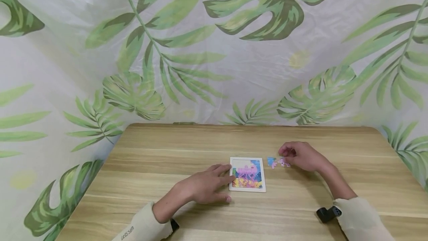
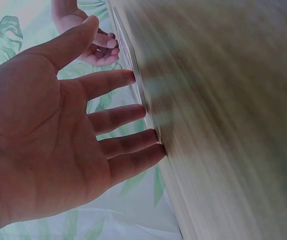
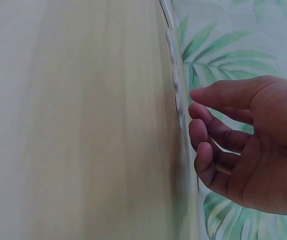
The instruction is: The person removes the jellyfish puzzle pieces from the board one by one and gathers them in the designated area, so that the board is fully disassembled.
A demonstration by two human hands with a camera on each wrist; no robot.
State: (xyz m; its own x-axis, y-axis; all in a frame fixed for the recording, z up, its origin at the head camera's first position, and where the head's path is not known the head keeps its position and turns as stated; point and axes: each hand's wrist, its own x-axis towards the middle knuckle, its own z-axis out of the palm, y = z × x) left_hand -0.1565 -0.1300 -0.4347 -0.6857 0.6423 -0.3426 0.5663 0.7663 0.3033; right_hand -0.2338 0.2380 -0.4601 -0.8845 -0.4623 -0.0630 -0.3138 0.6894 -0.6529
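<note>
A square jigsaw puzzle board (image 1: 263, 186) with a white border lies on the table, showing a pink octopus or jellyfish in a sea scene. A pale gap shows at its upper left. My left hand (image 1: 208, 184) has its fingers spread, fingertips on the board's left edge. Loose jigsaw pieces (image 1: 271, 162), blue and pink, lie just right of the board. Over their right end is my right hand (image 1: 303, 156), its fingers loosely bent. In the right wrist view, that hand (image 3: 253, 137) shows no piece between thumb and fingers; the pieces (image 3: 173, 65) appear edge-on beside the fingertips.
The wooden table (image 1: 160, 148) extends to both sides of the board. Behind it hangs a leaf-patterned cloth (image 1: 200, 66). A black device (image 1: 328, 214) sits at the right sleeve, and another dark one (image 1: 174, 226) at the left sleeve.
</note>
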